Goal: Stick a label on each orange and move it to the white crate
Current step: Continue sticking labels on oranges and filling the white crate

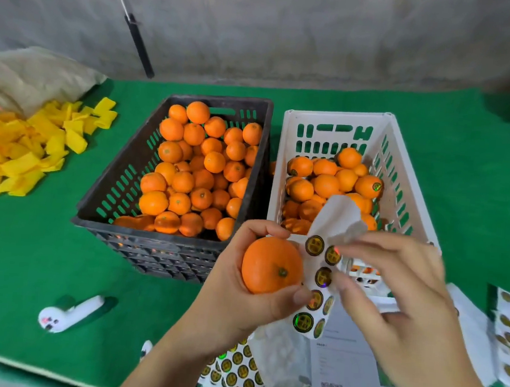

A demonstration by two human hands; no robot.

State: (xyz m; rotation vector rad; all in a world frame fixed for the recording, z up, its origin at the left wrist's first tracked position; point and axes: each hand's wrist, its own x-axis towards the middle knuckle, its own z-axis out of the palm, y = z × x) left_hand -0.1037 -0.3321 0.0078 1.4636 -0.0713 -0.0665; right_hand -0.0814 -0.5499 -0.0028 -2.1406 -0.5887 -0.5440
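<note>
While the left hand point(240, 287) grips an orange point(272, 265) near the white crate point(400, 186), the right hand point(392, 292) pinches at a label point(323, 276) on the strip point(333, 227): peeling comes first, and the next move probably calls for pressing it on.

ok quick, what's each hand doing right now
Left hand: holding an orange and the sticker strip.
Right hand: fingertips picking at a label on that strip.
</note>
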